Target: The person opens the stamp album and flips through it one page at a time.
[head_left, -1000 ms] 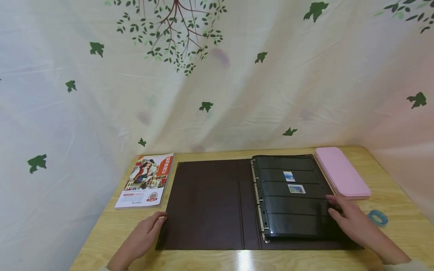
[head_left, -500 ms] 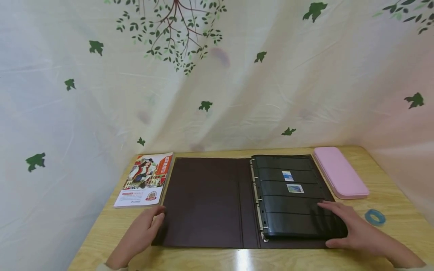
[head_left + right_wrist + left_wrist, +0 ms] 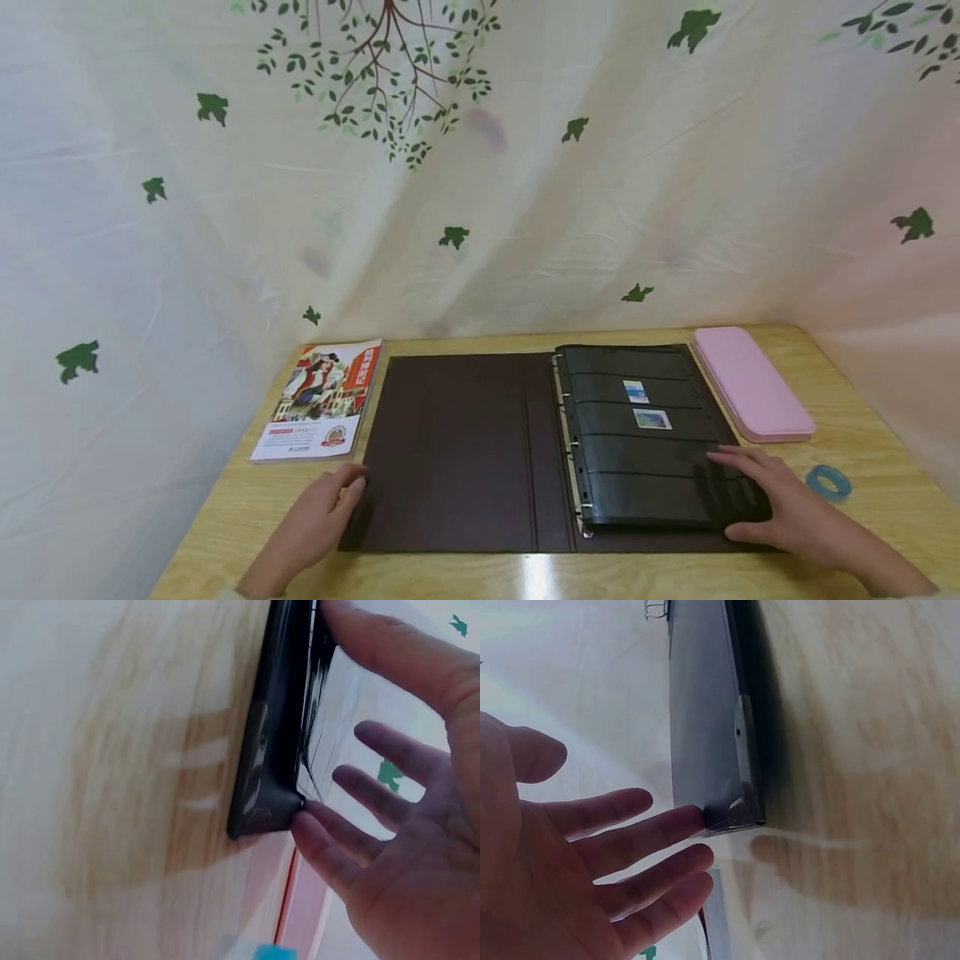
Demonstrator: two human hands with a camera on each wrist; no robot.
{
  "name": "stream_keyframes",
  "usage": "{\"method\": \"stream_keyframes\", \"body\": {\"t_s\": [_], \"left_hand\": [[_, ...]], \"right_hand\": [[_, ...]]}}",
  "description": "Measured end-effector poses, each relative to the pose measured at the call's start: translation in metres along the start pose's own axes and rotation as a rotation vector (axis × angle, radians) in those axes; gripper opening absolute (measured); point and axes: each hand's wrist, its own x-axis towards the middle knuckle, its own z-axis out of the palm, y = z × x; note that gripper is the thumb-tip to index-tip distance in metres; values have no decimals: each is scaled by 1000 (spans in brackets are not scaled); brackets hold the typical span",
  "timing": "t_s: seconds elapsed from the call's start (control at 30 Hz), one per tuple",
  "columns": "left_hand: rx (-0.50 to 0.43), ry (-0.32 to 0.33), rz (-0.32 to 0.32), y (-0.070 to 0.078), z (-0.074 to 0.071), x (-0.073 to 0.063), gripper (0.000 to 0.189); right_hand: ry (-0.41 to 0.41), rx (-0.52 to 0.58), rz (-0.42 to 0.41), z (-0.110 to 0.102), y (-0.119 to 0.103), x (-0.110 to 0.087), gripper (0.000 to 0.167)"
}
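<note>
Your left hand (image 3: 311, 517), at the lower left of the head view, has its fingers loosely extended and slightly spread, gripping nothing; the fingertips are at the left edge of the dark brown, flat-covered ring binder (image 3: 450, 450), but whether they touch it you cannot tell. Your right hand (image 3: 787, 508), at the lower right, is spread with the thumb well apart from the fingers; it has hold of nothing you can make out, and it hides the lower-right corner of the glossy black pocket page (image 3: 641, 454). The binder lies spread flat across the lower middle of the frame, its bare cover on the left and the page on the right, beside a strip of silvery metal rings (image 3: 572, 454). Two small, colourful, stamp-like rectangles (image 3: 652, 419) sit in the page's middle rows. Near your right wrist, at the lower right, lies a translucent blue ring (image 3: 843, 483); above it, a pink, rounded, oblong case (image 3: 753, 382) lies just beside the binder's right edge. A paperback with a red, white and illustrated cover (image 3: 318, 400) lies just beside the left edge, above your left hand. All rest on the pale wood-grain table (image 3: 420, 575), before a whitish, leaf-printed curtain (image 3: 525, 192) filling the upper frame.
</note>
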Motion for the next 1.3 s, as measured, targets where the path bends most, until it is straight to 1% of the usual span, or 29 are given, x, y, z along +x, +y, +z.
{"method": "stream_keyframes", "body": {"t_s": [0.13, 0.27, 0.43, 0.5, 0.57, 0.6, 0.67, 0.77, 0.8, 0.87, 0.9, 0.97, 1.07, 1.13, 1.2, 1.3], "left_hand": [[-3, -30, -33, -1, 3, 2, 25], [-3, -43, -45, -3, 5, 3, 25], [-11, -31, -37, -4, 5, 4, 24], [-16, -33, -41, -5, 5, 4, 24], [-20, -34, -44, -6, 5, 4, 25], [-23, -35, -44, -6, 5, 4, 25], [-33, -34, -41, -7, 5, 4, 24], [-40, -39, -47, -8, 6, 4, 24], [-43, -40, -48, -8, 6, 4, 24], [-43, -41, -52, -8, 6, 4, 24], [-42, -43, -55, -8, 6, 4, 24], [-40, -42, -56, -8, 6, 4, 24], [-40, -38, -54, -8, 7, 4, 24], [-40, -34, -54, -9, 7, 4, 23], [-43, -30, -55, -9, 7, 4, 23], [-44, -27, -61, -9, 7, 4, 23]], "right_hand": [[36, 1, -5, -3, -3, -4, 76], [140, -31, -13, -6, -8, -11, 65], [254, -18, 32, -9, -16, -13, 44], [275, -9, 50, -10, -18, -13, 35], [283, 3, 60, -10, -19, -12, 30], [275, 2, 51, -9, -18, -12, 31], [232, -29, 25, -7, -14, -13, 40], [166, -96, -39, 1, -5, -13, 60], [156, -122, -65, 4, -2, -13, 64], [162, -159, -88, 8, 4, -13, 65], [164, -166, -87, 9, 5, -12, 65], [161, -148, -80, 8, 6, -12, 61], [125, -91, -22, 2, 2, -13, 52], [124, -41, 9, -1, -2, -14, 43], [148, -2, 34, -3, -5, -15, 30], [240, 18, 19, -5, -8, -16, 15]]}}
